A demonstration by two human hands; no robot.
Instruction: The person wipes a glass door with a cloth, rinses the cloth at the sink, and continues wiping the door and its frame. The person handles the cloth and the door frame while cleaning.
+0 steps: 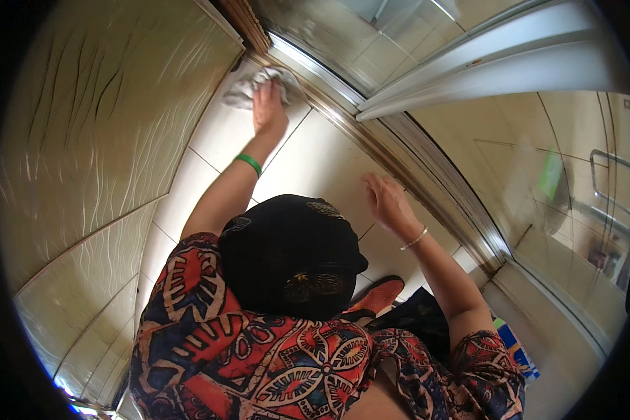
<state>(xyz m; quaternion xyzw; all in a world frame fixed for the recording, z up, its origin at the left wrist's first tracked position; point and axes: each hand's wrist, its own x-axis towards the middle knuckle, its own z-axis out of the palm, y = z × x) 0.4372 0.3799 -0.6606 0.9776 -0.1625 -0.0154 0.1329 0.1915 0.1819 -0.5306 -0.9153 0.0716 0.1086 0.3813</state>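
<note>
My left hand, with a green band at the wrist, reaches far forward to the corner of the floor. Its fingers press down on a crumpled white-and-grey cloth, bunched on the pale tiles against the door sill. My right hand, wearing a light bracelet, is low over the tiles beside the metal door track. Its fingers are slightly bent and apart, with nothing seen in them; whether they touch the floor I cannot tell.
A patterned tiled wall rises close on the left. Along the right runs a sliding glass door with a white frame. My black-clad knee and a red slipper take up the middle. A blue-and-green package stands behind my right arm.
</note>
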